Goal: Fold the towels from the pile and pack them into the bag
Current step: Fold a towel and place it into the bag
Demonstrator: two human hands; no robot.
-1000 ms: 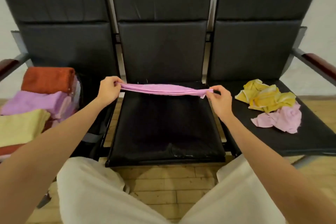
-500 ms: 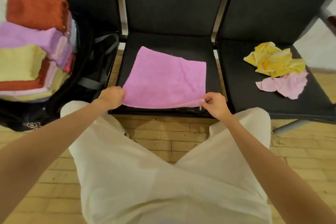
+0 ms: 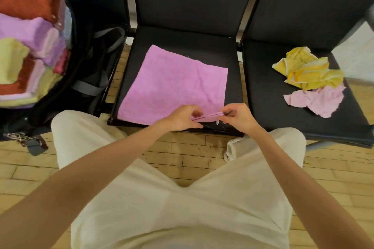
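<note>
A pink towel lies spread flat on the middle black seat. My left hand and my right hand sit close together at the towel's near right edge, both pinching that edge. On the right seat lie a crumpled yellow towel and a crumpled pale pink towel. A black bag stands open on the left seat, with folded orange, purple and yellow towels stacked in it.
Three black chairs stand in a row with dark backrests behind. A wooden floor runs beneath. My legs in cream trousers fill the foreground. A bag strap with a clip hangs off the left seat.
The pink towel was held stretched in the air, then laid flat on the middle seat. My left hand has since slid right along the near edge to meet my right hand.
</note>
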